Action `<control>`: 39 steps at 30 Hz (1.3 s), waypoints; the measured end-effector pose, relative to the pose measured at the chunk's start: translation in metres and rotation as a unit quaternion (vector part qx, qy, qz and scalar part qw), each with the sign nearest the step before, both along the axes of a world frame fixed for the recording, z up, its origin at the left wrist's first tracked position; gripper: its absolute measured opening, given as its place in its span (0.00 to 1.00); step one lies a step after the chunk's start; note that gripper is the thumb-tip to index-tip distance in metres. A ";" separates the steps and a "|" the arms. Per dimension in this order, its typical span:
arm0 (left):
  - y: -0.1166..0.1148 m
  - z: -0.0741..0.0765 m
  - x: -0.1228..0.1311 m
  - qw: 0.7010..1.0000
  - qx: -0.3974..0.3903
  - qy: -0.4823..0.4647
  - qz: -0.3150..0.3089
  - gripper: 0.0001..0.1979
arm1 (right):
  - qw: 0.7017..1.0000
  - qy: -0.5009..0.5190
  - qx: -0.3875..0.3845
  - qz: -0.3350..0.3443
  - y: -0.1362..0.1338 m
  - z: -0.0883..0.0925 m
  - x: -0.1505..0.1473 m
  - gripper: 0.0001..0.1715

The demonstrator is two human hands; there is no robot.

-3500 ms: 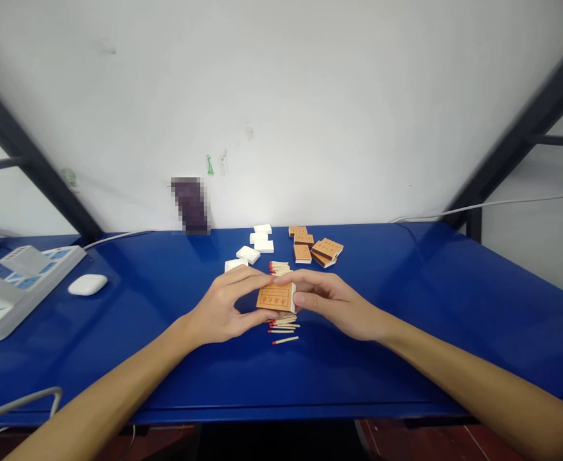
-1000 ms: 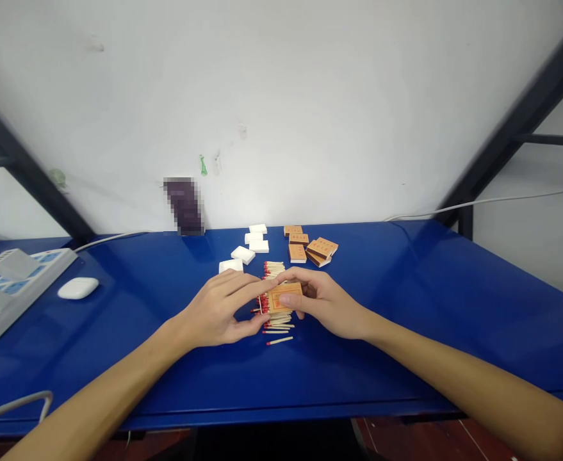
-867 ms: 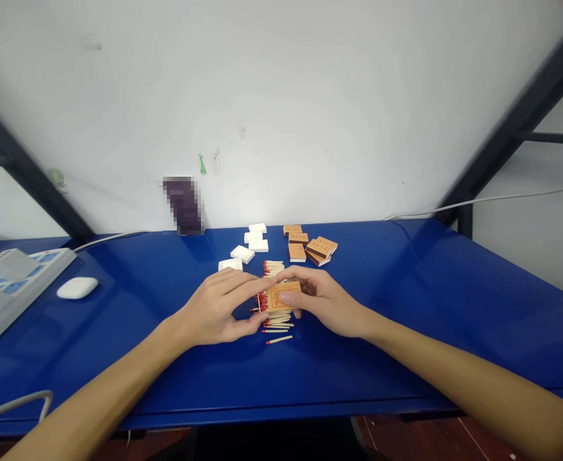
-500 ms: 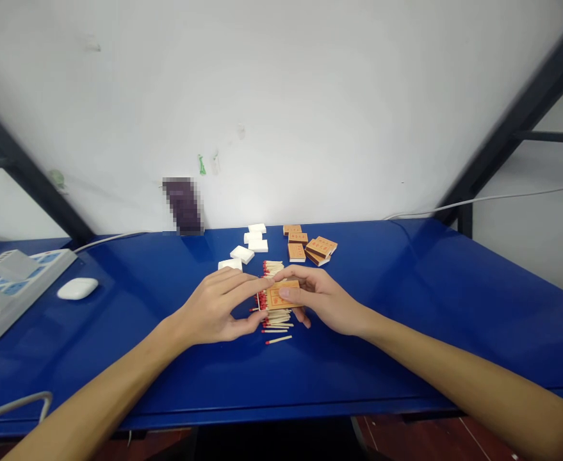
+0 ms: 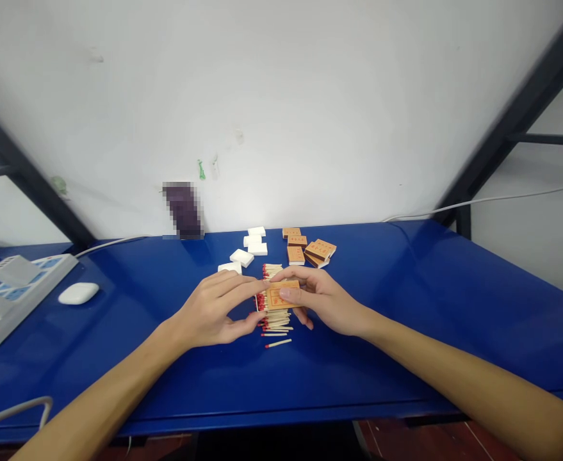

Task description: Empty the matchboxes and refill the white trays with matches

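Note:
A tan matchbox with red print is held over a pile of loose matches. Its white inner tray sticks out at the left end, and red match heads show in it. My right hand grips the box from the right, thumb on top and fingers around the far side and beneath. With thumb and index finger, my left hand pinches the tray's left end at its two sides. Loose matches with red heads to the left lie under and around the box, partly hidden by it and my hands.
Several white tray pieces lie behind my left hand, and several tan matchboxes behind my right. At the left are a white earbud case and a power strip. A blurred dark object leans on the wall.
The view has tilted slightly. Both hands keep nearly the same grip on the matchbox, with the tray still sticking out at the left.

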State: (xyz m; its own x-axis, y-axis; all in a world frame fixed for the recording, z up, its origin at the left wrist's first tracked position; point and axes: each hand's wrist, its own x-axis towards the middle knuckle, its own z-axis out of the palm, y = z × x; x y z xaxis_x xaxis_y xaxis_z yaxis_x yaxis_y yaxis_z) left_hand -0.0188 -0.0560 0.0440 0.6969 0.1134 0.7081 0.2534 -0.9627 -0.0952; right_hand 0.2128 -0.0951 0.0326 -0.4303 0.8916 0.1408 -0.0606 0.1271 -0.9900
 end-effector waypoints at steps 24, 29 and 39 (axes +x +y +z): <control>-0.001 0.000 -0.001 1.000 -0.020 -0.011 0.000 0.18 | 0.951 -0.232 0.191 -0.078 -0.001 0.004 0.016 0.13; -0.001 0.001 -0.001 1.000 -0.020 -0.010 -0.002 0.19 | 0.926 -0.272 0.259 -0.047 -0.003 0.000 0.019 0.25; -0.003 0.000 -0.001 0.999 -0.046 0.020 -0.019 0.21 | 0.908 -0.298 0.293 -0.031 -0.003 0.000 0.019 0.20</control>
